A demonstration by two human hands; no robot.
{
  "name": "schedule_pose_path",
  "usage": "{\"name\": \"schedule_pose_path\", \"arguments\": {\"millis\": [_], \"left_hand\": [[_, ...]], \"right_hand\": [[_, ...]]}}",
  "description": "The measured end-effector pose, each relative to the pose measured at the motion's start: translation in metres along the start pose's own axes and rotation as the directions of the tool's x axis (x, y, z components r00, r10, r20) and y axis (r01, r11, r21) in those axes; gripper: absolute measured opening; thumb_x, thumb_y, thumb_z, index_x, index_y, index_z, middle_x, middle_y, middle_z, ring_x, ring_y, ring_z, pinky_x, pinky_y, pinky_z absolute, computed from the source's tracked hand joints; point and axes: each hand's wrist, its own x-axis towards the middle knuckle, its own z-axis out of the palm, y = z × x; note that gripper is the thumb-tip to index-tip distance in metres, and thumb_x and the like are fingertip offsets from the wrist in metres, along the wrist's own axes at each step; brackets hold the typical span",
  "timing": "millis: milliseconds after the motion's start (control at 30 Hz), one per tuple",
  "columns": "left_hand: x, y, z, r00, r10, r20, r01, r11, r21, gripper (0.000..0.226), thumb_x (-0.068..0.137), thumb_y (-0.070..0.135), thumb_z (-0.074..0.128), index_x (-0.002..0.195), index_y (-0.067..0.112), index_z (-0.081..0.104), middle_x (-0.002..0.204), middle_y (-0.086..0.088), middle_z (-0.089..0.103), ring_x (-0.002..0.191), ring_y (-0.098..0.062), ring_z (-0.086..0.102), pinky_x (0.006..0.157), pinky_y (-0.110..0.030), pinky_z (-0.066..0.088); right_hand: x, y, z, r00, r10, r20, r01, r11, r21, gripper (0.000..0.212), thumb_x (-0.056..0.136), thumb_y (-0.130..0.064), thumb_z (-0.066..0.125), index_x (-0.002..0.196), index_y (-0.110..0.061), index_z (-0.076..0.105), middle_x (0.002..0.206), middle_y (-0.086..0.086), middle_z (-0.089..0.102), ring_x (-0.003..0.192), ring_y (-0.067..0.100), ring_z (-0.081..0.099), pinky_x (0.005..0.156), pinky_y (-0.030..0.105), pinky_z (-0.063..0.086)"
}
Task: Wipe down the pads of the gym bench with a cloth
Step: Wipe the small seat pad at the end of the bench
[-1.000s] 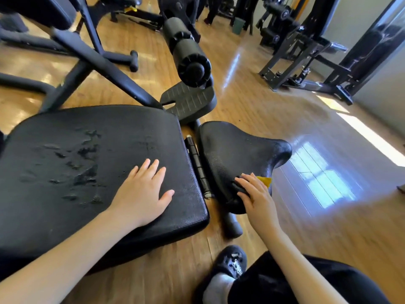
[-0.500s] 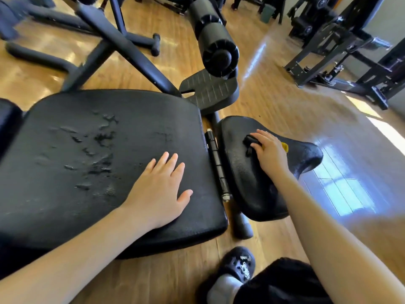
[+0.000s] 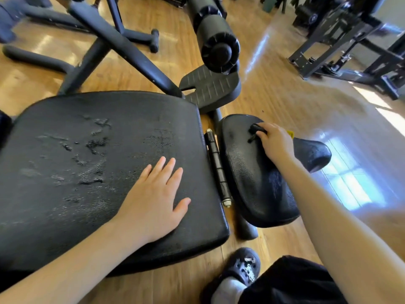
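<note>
The large black back pad (image 3: 92, 163) of the gym bench fills the left; its surface is worn and cracked. My left hand (image 3: 155, 200) rests flat on its near right part, fingers straight. To the right, past a metal hinge (image 3: 217, 167), lies the smaller black seat pad (image 3: 252, 183). My right hand (image 3: 275, 142) grips a cloth (image 3: 255, 131) against the far part of the seat pad. The cloth is mostly hidden under the hand; a dark fold shows at the fingers and a yellow corner (image 3: 290, 133) behind the hand.
A black foam roller (image 3: 217, 38) and a ribbed footplate (image 3: 210, 87) stand beyond the pads. Bench legs (image 3: 92, 55) spread over the wooden floor at far left. Other gym machines (image 3: 350, 40) stand at far right. My shoe (image 3: 245, 268) is at the bottom.
My right hand with the cloth moved from the near edge of the seat pad up to its far part. My left hand stayed flat on the back pad.
</note>
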Motion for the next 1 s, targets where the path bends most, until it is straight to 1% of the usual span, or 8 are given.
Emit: {"name": "schedule_pose_path", "arguments": {"millis": [67,167,300,533,667,767,867,1000], "left_hand": [[-0.001,0.0,-0.001,1.0,-0.008,-0.01,0.008,1.0,-0.001,0.082,0.079,0.058,0.009,0.149,0.017,0.01,0.158,-0.003,-0.002,0.144,-0.019,-0.009,0.113,-0.032,-0.007],[-0.001,0.002,-0.005,1.0,-0.019,0.011,0.019,1.0,0.007,0.073,0.088,0.056,0.015,0.149,0.016,0.008,0.158,-0.003,-0.003,0.144,-0.019,-0.01,0.115,-0.033,-0.005],[0.0,0.003,-0.006,0.998,-0.032,0.052,0.029,0.999,0.043,0.066,0.096,0.05,0.026,0.149,0.016,0.007,0.158,-0.003,-0.005,0.144,-0.019,-0.01,0.117,-0.034,-0.002],[0.0,0.004,-0.005,0.998,-0.036,0.051,0.035,0.999,0.025,0.066,0.096,0.048,0.028,0.149,0.015,0.01,0.158,-0.004,-0.001,0.145,-0.019,-0.006,0.117,-0.035,0.0],[0.0,0.005,-0.005,0.998,-0.032,0.05,0.031,0.999,0.021,0.066,0.096,0.049,0.028,0.149,0.015,0.01,0.158,-0.004,-0.001,0.145,-0.019,-0.006,0.117,-0.035,0.0],[0.0,0.003,-0.004,0.999,-0.032,0.038,0.031,0.999,0.026,0.066,0.095,0.05,0.024,0.149,0.015,0.01,0.158,-0.004,-0.001,0.145,-0.019,-0.006,0.116,-0.034,0.0],[0.0,0.003,-0.003,0.999,-0.031,0.032,0.029,0.999,0.041,0.066,0.094,0.052,0.019,0.149,0.016,0.009,0.158,-0.003,-0.003,0.144,-0.019,-0.008,0.116,-0.034,-0.001],[-0.001,0.002,-0.003,0.999,-0.029,0.021,0.029,0.999,0.023,0.077,0.082,0.055,0.007,0.149,0.017,0.009,0.158,-0.003,-0.003,0.144,-0.018,-0.009,0.115,-0.033,-0.003]], "right_hand": [[-0.021,0.0,-0.004,0.999,-0.042,-0.012,0.043,0.999,0.031,0.027,0.09,-0.017,0.053,0.115,-0.015,0.063,0.121,0.005,0.062,0.117,0.027,0.051,0.095,0.03,0.034],[-0.055,0.004,-0.008,0.998,-0.056,-0.017,0.057,0.998,0.028,0.026,0.091,-0.017,0.053,0.114,-0.014,0.064,0.12,0.003,0.062,0.117,0.025,0.05,0.097,0.027,0.03],[-0.101,0.015,-0.01,0.999,-0.04,-0.036,0.042,0.997,0.06,0.025,0.092,-0.018,0.051,0.112,-0.017,0.065,0.121,0.001,0.062,0.121,0.023,0.049,0.106,0.035,0.031],[-0.167,0.023,-0.007,0.992,-0.011,-0.126,0.023,0.995,0.096,0.032,0.086,-0.025,0.047,0.111,-0.016,0.065,0.122,0.002,0.061,0.119,0.026,0.05,0.102,0.029,0.031],[-0.154,0.027,-0.007,0.988,-0.069,-0.137,0.079,0.995,0.066,0.033,0.085,-0.024,0.051,0.112,-0.013,0.065,0.124,0.007,0.06,0.119,0.029,0.051,0.104,0.026,0.026],[-0.12,0.033,-0.009,0.987,-0.107,-0.119,0.113,0.993,0.044,0.032,0.086,-0.023,0.051,0.113,-0.012,0.064,0.127,0.009,0.059,0.124,0.03,0.048,0.107,0.037,0.029],[-0.08,0.041,-0.011,0.992,-0.072,-0.104,0.075,0.997,0.024,0.029,0.09,-0.019,0.054,0.117,-0.013,0.062,0.131,0.008,0.056,0.129,0.03,0.042,0.11,0.043,0.027],[-0.033,0.053,-0.013,0.987,-0.077,-0.14,0.073,0.997,-0.037,0.026,0.086,-0.016,0.057,0.112,-0.012,0.063,0.122,0.006,0.061,0.118,0.03,0.05,0.102,0.04,0.035]]}}
